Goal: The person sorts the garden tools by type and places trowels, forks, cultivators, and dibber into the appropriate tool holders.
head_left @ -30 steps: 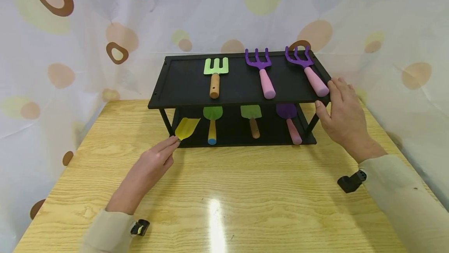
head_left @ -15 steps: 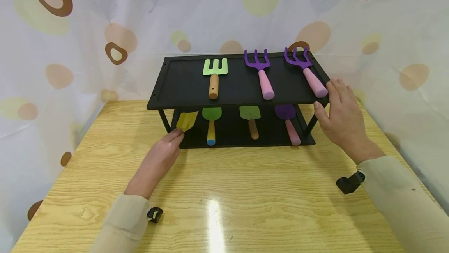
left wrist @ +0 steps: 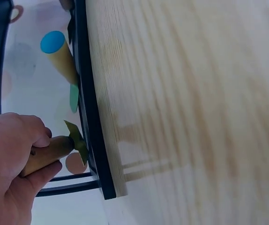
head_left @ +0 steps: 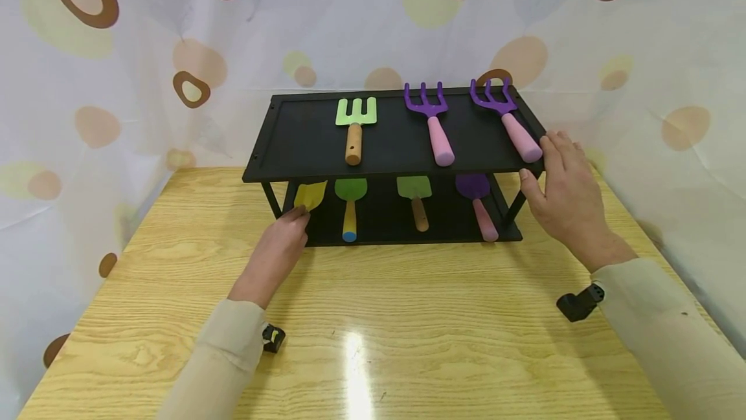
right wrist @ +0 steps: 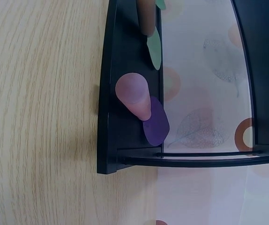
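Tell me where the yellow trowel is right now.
In the head view the yellow trowel is at the left end of the black rack's lower shelf, beside the green trowel, its handle held by the left hand.

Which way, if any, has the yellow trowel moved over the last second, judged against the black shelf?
Yes. The yellow trowel, gripped by the left hand, has gone further in under the black shelf, toward the green trowel.

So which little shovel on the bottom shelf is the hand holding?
The yellow shovel at the far left end. The left hand grips its handle; the green, light green and purple ones lie untouched.
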Demonstrator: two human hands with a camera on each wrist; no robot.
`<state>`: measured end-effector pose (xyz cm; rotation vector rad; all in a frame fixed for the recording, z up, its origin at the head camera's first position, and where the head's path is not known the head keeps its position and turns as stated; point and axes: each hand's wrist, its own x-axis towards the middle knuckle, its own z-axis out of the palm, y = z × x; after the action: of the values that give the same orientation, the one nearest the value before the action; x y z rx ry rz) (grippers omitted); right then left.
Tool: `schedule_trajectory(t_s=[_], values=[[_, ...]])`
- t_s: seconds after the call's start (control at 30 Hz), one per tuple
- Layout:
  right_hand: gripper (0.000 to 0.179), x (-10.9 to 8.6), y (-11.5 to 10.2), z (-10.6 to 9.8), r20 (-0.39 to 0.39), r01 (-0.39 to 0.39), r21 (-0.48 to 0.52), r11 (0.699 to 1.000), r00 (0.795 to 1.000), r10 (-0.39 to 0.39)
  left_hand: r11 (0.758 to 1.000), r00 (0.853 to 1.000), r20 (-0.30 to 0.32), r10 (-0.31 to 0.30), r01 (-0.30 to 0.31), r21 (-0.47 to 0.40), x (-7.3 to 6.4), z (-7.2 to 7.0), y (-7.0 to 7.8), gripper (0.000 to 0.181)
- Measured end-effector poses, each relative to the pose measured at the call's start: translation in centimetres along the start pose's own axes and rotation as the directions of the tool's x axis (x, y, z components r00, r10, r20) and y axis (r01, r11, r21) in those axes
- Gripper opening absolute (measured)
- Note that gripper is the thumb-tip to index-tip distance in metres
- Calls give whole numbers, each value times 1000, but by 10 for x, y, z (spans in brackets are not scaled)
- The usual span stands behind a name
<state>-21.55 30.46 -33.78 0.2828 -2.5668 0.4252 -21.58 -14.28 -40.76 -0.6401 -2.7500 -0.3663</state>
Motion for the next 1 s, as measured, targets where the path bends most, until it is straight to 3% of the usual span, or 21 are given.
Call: schedule_trajectory(t_s=[0.37, 0.6, 0.87, 1.0], values=[[64, 0, 1, 2, -10, 16, 8, 1000, 1000, -16, 995, 994, 40, -98, 98, 0, 12, 11, 1, 26], [64, -1, 0, 1, -12, 11, 17, 1000, 1000, -11, 994, 991, 75, -112, 113, -5, 17, 16, 3, 28], [64, 0, 0, 2, -19, 17, 15, 1000, 1000, -17, 995, 993, 62, -98, 97, 10, 16, 22, 1, 32], [64, -1, 0, 1, -22, 16, 16, 1000, 1000, -16, 995, 991, 88, -99, 98, 22, 15, 22, 0, 35]])
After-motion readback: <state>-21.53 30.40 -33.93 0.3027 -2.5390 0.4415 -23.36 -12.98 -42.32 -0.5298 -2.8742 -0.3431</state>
